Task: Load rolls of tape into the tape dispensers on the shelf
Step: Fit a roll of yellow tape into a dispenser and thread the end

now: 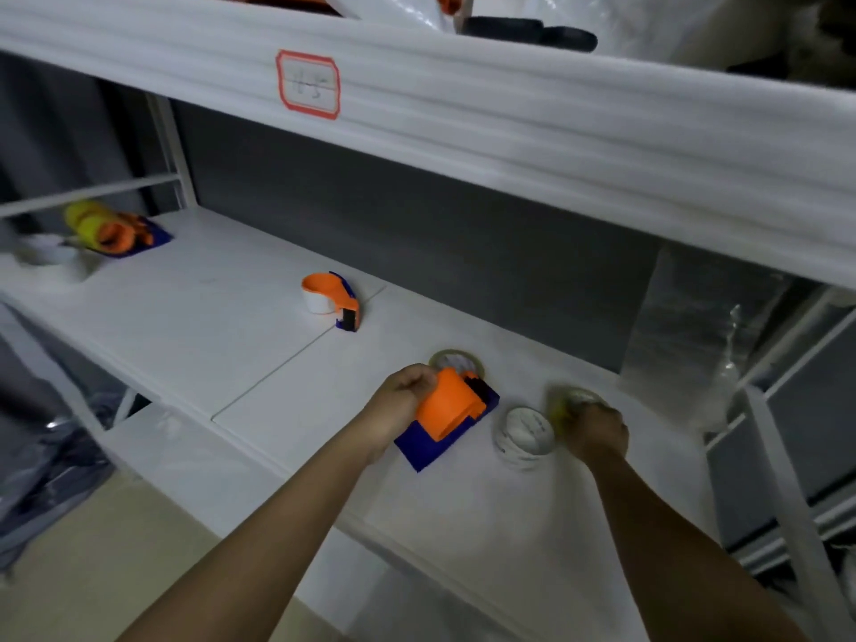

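The white shelf [194, 326] is seen under an upper board bearing a red-bordered label [308, 84], with a grey panel behind. An orange-and-blue dispenser [451, 414] is gripped by the left hand [400, 400] near centre. At its 3 o'clock a white roll [525, 433] lies flat; a blurred yellowish roll [567, 405] is grasped by the right hand [597, 428]. A clear roll [456, 361] lies at 12 o'clock. A loaded dispenser [331, 298] sits at 10 o'clock. The white roll could be knocked off by a hurried lift.
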Motion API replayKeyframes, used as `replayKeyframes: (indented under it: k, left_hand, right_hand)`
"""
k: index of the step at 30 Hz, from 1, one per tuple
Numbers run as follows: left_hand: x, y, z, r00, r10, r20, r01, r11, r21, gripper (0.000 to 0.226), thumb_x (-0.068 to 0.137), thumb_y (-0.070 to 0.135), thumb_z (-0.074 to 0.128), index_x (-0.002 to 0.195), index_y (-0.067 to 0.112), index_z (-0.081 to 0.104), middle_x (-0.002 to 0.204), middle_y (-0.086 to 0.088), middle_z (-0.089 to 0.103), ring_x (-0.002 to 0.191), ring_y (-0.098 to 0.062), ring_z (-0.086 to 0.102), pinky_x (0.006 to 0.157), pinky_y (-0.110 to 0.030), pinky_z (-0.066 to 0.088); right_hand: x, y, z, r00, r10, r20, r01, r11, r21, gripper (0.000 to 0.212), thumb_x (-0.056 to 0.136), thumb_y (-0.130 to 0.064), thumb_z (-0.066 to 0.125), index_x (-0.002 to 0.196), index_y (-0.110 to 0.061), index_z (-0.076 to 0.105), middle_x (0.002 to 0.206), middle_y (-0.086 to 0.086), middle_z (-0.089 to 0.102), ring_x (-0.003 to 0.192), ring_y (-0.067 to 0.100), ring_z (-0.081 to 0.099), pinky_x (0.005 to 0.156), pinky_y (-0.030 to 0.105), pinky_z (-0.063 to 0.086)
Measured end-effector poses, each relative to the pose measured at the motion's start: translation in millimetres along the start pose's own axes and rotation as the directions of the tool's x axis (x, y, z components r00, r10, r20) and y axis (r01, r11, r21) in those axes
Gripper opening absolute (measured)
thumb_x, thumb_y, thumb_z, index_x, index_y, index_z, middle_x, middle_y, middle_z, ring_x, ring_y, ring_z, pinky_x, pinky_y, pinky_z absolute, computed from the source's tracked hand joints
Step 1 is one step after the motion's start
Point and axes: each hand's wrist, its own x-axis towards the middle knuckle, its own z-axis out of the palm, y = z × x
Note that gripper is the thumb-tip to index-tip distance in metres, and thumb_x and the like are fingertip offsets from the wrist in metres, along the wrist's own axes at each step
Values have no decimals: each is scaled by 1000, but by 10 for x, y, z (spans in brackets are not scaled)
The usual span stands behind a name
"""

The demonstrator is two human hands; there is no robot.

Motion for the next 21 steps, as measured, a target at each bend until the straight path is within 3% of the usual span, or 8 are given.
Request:
replayKeyframes:
  k: [3, 6, 8, 10, 12, 16, 19, 21]
  left_hand:
    - [-2, -4, 1, 1000, 7, -28, -6, 1000, 15, 23, 101, 19, 40, 83, 22, 55, 83, 8, 55, 75, -4, 49, 56, -8, 42]
    - [-11, -21, 35, 999, 11, -48, -9, 999, 33, 27, 100, 18, 41, 78, 25, 55, 81, 9, 54, 77, -9, 49, 60, -12, 40]
    - [-18, -38, 53, 998, 20, -57, -18, 999, 27, 28, 100, 19, 41, 77, 25, 55, 80, 9, 54, 77, -9, 49, 61, -13, 39]
    - [-41, -52, 64, 998, 24, -60, -24, 1000, 2, 25, 100, 22, 41, 80, 24, 56, 82, 8, 54, 75, -6, 49, 64, -16, 39]
    - [-69, -65, 56, 997, 24, -71, -26, 999, -23, 19, 100, 25, 41, 91, 21, 57, 85, 9, 54, 76, -4, 48, 63, -16, 40]
    - [-124, -132, -3, 994, 11, -112, -24, 993, -114, 14, 99, 24, 45, 105, 19, 56, 98, 4, 56, 82, -7, 52, 68, -20, 45]
    - [-184, -180, -108, 994, 11, -113, -30, 985, -171, 15, 96, 22, 50, 108, 18, 58, 110, -1, 57, 93, -15, 56, 80, -29, 50]
    - [-229, -204, -211, 995, 13, -96, -29, 986, -161, 16, 95, 23, 52, 109, 19, 59, 116, -3, 58, 102, -19, 56, 91, -38, 51]
  right_hand:
    - [-137, -101, -187, 992, -32, -121, 46, 993, 113, 52, 83, -38, 54, 118, 1, 58, 117, 23, 55, 113, 40, 46, 89, 39, 43]
    - [-369, -212, -269, 955, -94, -282, 205, 894, 398, 52, 79, -38, 51, 85, 12, 65, 91, 26, 61, 91, 40, 59, 73, 28, 42]
    - [-602, -335, -329, 950, -61, -306, 242, 765, 597, 23, 85, -10, 64, 84, 13, 65, 87, 14, 58, 78, 19, 57, 72, 11, 39]
    - [-836, -464, -372, 962, -90, -259, 253, 655, 712, 17, 87, -7, 64, 92, 10, 66, 94, 6, 55, 80, 4, 51, 71, 2, 35]
    - [-986, -550, -322, 972, -117, -206, 236, 543, 806, 12, 89, -15, 63, 92, -4, 67, 115, 7, 53, 97, 10, 50, 78, 11, 38]
    - [-1249, -727, -160, 991, -124, 43, -9, 262, 965, 11, 86, -26, 66, 96, -30, 63, 132, 2, 52, 116, 20, 54, 94, 34, 48]
    - [-1384, -850, -24, 972, -200, 124, -101, 126, 987, 51, 78, -38, 71, 123, -18, 59, 134, 9, 53, 120, 25, 53, 105, 46, 41]
    - [-1486, -955, 44, 960, -233, 156, -148, 52, 988, 49, 85, -31, 64, 129, -11, 54, 129, 10, 56, 117, 24, 54, 103, 42, 41]
